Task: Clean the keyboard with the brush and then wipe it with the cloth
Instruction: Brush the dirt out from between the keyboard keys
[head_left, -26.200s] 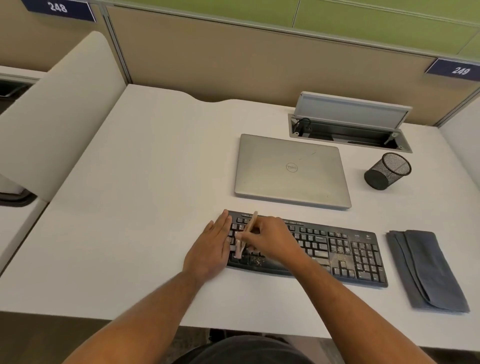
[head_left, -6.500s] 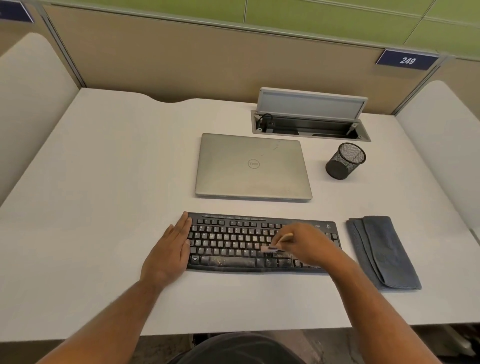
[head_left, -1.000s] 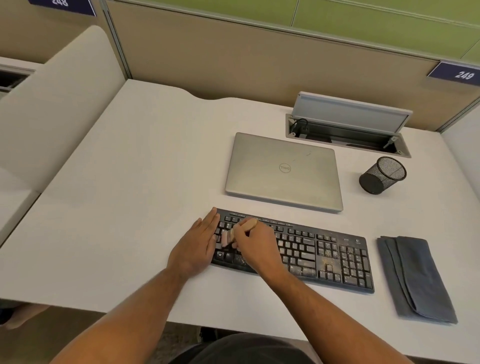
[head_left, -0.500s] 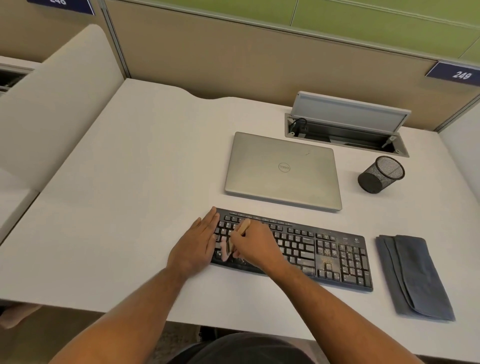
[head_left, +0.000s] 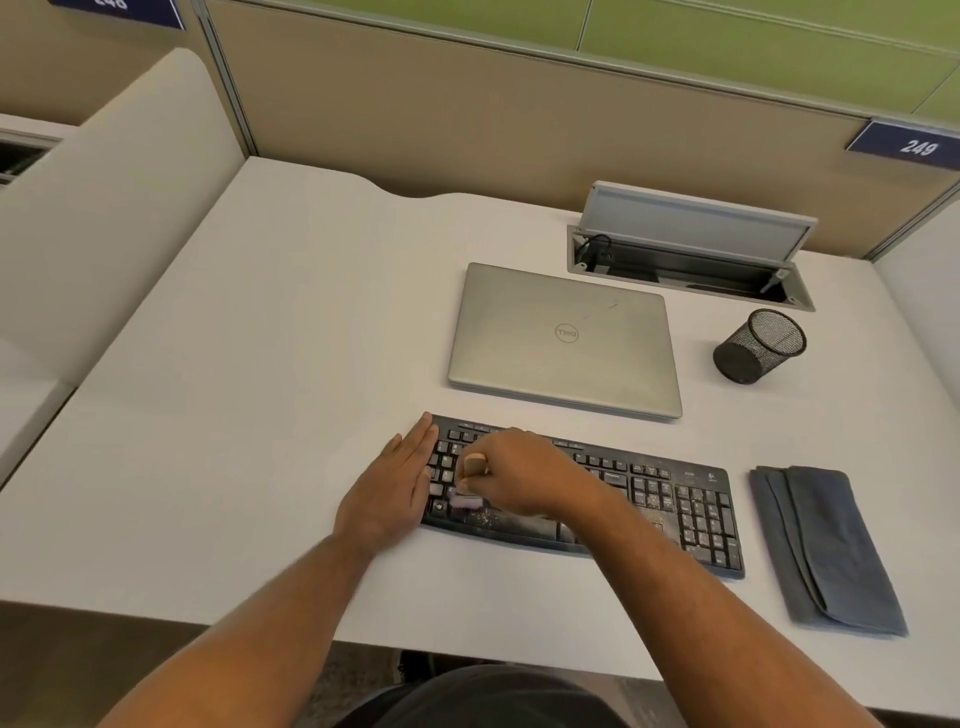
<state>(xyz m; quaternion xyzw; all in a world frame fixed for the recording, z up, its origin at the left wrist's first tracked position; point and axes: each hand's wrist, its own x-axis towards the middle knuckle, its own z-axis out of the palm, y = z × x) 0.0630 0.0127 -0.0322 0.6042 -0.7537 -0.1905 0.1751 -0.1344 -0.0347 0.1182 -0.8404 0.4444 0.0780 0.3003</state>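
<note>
- While brushing is in hand, right hand sits over the left end of the black keyboard, fingers curled round the small wooden-handled brush; pale bristles point down onto the near-left keys.
- Left hand lies flat with fingers straight and together, pressed along the keyboard's left edge, palm on the white tabletop. Judged to be bracing the board.
- Keyboard sits near the front edge, long axis running left to right, its right end angled slightly nearer. Pale crumbs and dust show on the near row by the bristles and around the keys just left of the number pad.
- Key relation: the uncleaned stretch lies to the right of the brush, along the board's long axis, so the likely stroke runs rightward; the right hand is the one placed for it.
- Folded grey cloth lies just right of the keyboard, apart from it, untouched; nearer the right hand. Wiping not yet begun.
- Closed silver laptop lies beyond the keyboard; black mesh pen cup far right.
</note>
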